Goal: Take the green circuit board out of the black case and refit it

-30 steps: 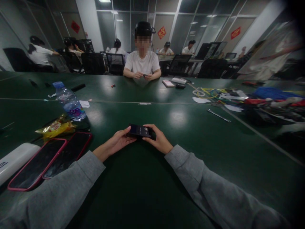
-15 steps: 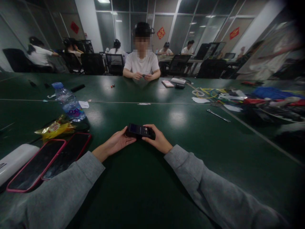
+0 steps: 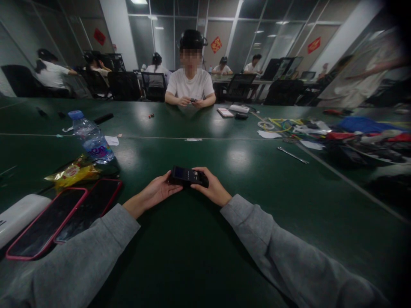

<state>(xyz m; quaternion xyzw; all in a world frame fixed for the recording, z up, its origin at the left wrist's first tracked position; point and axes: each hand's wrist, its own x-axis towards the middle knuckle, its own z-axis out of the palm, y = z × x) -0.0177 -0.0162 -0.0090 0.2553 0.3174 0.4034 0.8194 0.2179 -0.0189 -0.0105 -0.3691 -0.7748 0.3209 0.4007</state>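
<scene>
Between my two hands is a small black handheld device (image 3: 185,174) with a dark screen on its left part and small buttons with white markings toward its right. I cannot make out its exact kind. My left hand (image 3: 157,191) holds its left end, with the thumb at the edge and the fingers under the near side. My right hand (image 3: 213,187) grips the right end between thumb and fingers. The device is tilted so its face shows, just above or on the green table (image 3: 199,252); I cannot tell which.
At left lie two red-edged phones (image 3: 48,222) (image 3: 93,207), a white power bank (image 3: 21,216), a yellow packet (image 3: 72,173) and a plastic bottle (image 3: 91,139). At right are a wrench (image 3: 293,155) and tangled cables (image 3: 282,125). A person (image 3: 190,85) sits opposite, holding something small.
The device has turned slightly, so more of its dark near side shows, and its left end has shifted a little left. Both hands keep hold; the view has drifted slightly.
</scene>
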